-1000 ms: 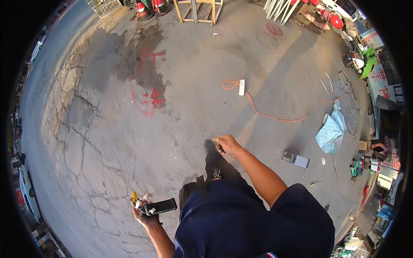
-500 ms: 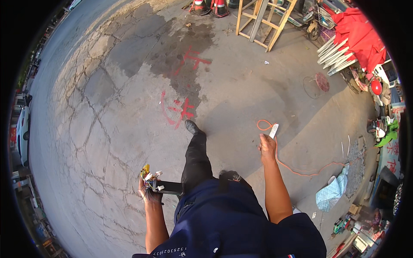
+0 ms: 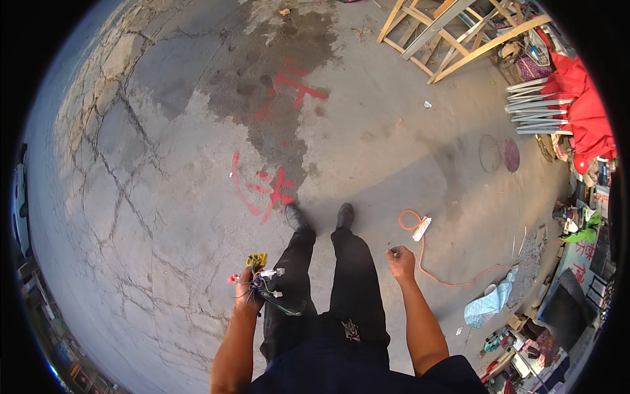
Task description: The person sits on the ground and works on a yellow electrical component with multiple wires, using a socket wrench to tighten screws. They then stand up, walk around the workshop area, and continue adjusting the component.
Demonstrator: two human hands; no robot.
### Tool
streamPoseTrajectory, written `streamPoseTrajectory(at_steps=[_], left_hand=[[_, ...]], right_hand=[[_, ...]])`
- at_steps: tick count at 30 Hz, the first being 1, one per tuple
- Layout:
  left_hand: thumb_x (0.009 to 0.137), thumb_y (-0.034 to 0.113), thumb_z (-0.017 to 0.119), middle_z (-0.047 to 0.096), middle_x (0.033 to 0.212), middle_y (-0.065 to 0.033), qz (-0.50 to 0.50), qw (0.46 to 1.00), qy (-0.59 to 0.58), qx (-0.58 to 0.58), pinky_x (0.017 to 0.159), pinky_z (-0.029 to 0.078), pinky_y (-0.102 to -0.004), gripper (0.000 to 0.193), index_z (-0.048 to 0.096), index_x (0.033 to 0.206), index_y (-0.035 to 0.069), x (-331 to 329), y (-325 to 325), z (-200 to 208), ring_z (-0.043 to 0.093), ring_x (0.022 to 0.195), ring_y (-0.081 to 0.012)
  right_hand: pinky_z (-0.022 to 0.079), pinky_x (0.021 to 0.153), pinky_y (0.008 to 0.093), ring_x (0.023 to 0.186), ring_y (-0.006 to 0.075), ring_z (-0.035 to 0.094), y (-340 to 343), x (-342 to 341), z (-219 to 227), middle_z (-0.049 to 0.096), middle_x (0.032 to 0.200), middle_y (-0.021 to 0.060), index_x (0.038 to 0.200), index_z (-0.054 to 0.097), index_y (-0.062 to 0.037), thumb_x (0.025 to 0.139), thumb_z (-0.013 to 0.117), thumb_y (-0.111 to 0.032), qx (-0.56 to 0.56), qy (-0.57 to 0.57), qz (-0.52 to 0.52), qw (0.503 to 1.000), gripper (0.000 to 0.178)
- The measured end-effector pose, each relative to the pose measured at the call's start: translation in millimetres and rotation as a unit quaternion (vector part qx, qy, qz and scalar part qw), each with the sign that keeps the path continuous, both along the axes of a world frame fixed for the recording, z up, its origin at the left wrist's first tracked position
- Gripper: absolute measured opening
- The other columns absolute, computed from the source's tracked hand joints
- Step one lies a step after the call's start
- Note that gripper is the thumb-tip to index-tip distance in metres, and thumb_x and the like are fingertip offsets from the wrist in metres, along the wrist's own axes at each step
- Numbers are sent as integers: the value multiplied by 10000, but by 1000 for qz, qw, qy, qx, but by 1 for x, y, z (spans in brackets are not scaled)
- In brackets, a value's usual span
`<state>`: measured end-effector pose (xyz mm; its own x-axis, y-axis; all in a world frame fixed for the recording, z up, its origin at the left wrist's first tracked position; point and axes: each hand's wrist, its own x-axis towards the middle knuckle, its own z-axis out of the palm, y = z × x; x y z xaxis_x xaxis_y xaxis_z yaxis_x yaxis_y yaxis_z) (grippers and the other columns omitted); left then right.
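You wear a dark navy shirt (image 3: 341,377), short in the right sleeve (image 3: 454,377), and long black trousers (image 3: 357,276). Your dark shoes (image 3: 346,215) have rounded toes and a dull sheen. At the right near your waist sits a metallic cluster (image 3: 351,330), too small to make out. Your left hand (image 3: 245,289) and right hand (image 3: 401,264) are bare.

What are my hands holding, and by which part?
The left hand holds a dark device by its wired end; nothing shows in the curled right hand.

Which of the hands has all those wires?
The left hand: it holds the wires with a yellow connector, while the right hand has none.
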<state>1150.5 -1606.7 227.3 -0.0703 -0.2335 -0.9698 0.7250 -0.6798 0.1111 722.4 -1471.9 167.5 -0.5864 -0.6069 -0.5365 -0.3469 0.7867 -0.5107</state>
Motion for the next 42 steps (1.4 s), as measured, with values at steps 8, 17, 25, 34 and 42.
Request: streamPoseTrajectory(at_steps=[8,17,25,34,42], left_hand=[[970,320,543,724,938,-151,73,975,152,142,685,607,-498,308,662,1056,49,1,88,-115,712,818,-326],[1007,507,452,464,712,-36,78,982,17,169,582,413,-390,426,545,1031,92,-15,133,-136,421,621,-191],[994,589,448,450,709,-15,32,884,-182,429,606,428,-374,467,563,1104,149,-40,91,-106,426,655,-191],[976,564,433,552,782,-66,-38,944,-141,296,592,425,-440,496,548,1147,112,16,163,-149,507,676,-251],[918,402,562,597,714,-28,-55,956,168,234,497,500,-442,344,632,1103,121,-15,81,-186,607,620,-248]], right_hand=[[534,734,432,814,326,676,-113,-18,-191,700,845,138,931,735,-80,826,740,-340,181,10,171,969,280],[544,839,438,988,344,687,-194,-46,-457,732,1014,140,1085,699,-99,869,717,-334,220,86,243,941,320],[539,782,462,933,365,686,-194,-41,-550,723,946,161,1066,671,-94,888,703,-360,220,119,258,933,322],[546,814,457,943,361,683,-198,-17,-505,719,953,174,908,711,-62,821,680,-353,190,-38,251,948,305],[493,655,356,698,194,633,-257,47,-260,679,747,120,868,662,20,828,674,-267,30,-359,206,910,290]])
